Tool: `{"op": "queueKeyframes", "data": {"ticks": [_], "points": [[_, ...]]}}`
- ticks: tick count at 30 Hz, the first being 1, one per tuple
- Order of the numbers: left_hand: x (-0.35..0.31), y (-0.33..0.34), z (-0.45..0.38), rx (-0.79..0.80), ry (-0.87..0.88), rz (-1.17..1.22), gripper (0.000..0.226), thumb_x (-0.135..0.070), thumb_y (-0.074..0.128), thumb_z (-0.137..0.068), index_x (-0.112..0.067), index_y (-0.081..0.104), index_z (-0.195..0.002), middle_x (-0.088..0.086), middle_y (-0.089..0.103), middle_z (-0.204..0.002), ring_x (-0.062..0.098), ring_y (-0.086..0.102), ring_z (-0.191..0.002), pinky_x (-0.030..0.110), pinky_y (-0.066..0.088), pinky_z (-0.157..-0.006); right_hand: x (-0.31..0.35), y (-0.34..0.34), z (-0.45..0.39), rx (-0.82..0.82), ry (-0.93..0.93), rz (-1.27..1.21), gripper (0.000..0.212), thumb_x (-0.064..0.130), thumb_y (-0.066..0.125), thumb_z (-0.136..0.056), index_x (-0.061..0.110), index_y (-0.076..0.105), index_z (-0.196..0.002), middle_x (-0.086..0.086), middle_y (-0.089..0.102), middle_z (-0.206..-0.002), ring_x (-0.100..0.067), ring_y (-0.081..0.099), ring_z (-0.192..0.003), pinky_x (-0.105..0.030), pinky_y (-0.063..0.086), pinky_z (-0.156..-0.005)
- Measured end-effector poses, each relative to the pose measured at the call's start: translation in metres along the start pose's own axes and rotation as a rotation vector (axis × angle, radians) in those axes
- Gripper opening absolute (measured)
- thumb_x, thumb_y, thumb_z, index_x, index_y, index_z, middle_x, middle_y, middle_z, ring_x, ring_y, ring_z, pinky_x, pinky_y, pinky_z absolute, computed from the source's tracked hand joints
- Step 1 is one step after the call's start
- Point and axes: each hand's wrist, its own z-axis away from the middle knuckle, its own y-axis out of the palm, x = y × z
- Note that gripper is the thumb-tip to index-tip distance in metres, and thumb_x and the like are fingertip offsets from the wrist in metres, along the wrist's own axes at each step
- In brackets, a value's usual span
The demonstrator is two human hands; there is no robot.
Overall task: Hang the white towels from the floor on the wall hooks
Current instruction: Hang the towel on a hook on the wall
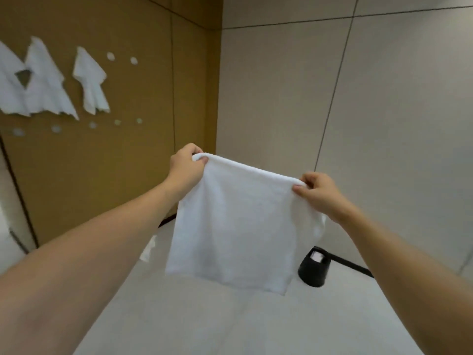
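A white towel [235, 226] hangs spread out in front of me, above the floor. My left hand [185, 169] pinches its upper left corner and my right hand [320, 196] pinches its upper right corner. On the brown wall at the left, three white towels hang from hooks: one at the edge [9, 83], one beside it [46, 83] and a smaller one [90, 83]. Two bare round hooks [110, 56] [133, 60] sit to the right of them. A lower row of several bare hooks [92, 125] runs beneath. Another white towel [149, 248] lies on the floor by the brown wall.
A black bin [313, 267] stands on the pale floor [204, 316] against the grey tiled wall [358, 111] at the right. The brown wall and grey wall meet in a corner straight ahead.
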Motion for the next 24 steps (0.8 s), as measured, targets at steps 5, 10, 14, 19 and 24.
{"op": "queueKeyframes", "data": {"ticks": [5, 10, 14, 19, 24], "points": [[0.077, -0.052, -0.069, -0.169, -0.108, -0.114, 0.010, -0.021, 0.052, -0.091, -0.022, 0.055, -0.082, -0.003, 0.057, -0.088, 0.009, 0.049, -0.071, 0.026, 0.035, -0.054, 0.041, 0.107, -0.117, 0.009, -0.128, -0.046, 0.027, 0.016, 0.057, -0.092, 0.017, 0.041, -0.070, 0.002, 0.043, -0.069, -0.014, 0.040, -0.063, -0.029, 0.030, -0.054], [0.140, -0.088, -0.148, -0.258, -0.164, -0.185, 0.016, -0.019, 0.046, -0.092, -0.027, 0.058, -0.084, -0.006, 0.060, -0.093, 0.008, 0.053, -0.081, 0.025, 0.037, -0.059, 0.077, 0.192, -0.230, 0.108, -0.290, -0.082, 0.023, 0.020, 0.056, -0.090, 0.021, 0.046, -0.069, 0.003, 0.049, -0.070, -0.015, 0.047, -0.064, -0.028, 0.034, -0.055], [0.167, -0.110, -0.223, -0.305, -0.235, -0.215, 0.017, -0.021, 0.046, -0.085, -0.024, 0.063, -0.081, -0.004, 0.063, -0.091, 0.015, 0.057, -0.086, 0.028, 0.040, -0.063, 0.107, 0.236, -0.318, 0.229, -0.364, -0.152, 0.015, 0.021, 0.057, -0.084, 0.012, 0.057, -0.072, -0.003, 0.053, -0.069, -0.019, 0.053, -0.063, -0.030, 0.041, -0.057], [0.203, -0.125, -0.295, -0.294, -0.211, -0.202, 0.048, -0.068, 0.066, -0.074, -0.022, 0.068, -0.086, -0.005, 0.067, -0.092, 0.012, 0.061, -0.085, 0.030, 0.044, -0.066, 0.144, 0.290, -0.414, 0.368, -0.411, -0.296, 0.034, 0.050, 0.072, -0.080, 0.017, 0.073, -0.070, 0.000, 0.067, -0.070, -0.013, 0.066, -0.063, -0.025, 0.049, -0.052], [0.257, -0.145, -0.365, -0.228, -0.222, -0.219, 0.049, -0.055, 0.087, -0.057, -0.022, 0.070, -0.090, -0.003, 0.070, -0.091, 0.015, 0.065, -0.086, 0.026, 0.049, -0.067, 0.169, 0.359, -0.500, 0.450, -0.450, -0.423, 0.022, 0.042, 0.075, -0.083, 0.020, 0.079, -0.085, 0.001, 0.075, -0.084, -0.019, 0.073, -0.076, -0.039, 0.062, -0.069]]}}
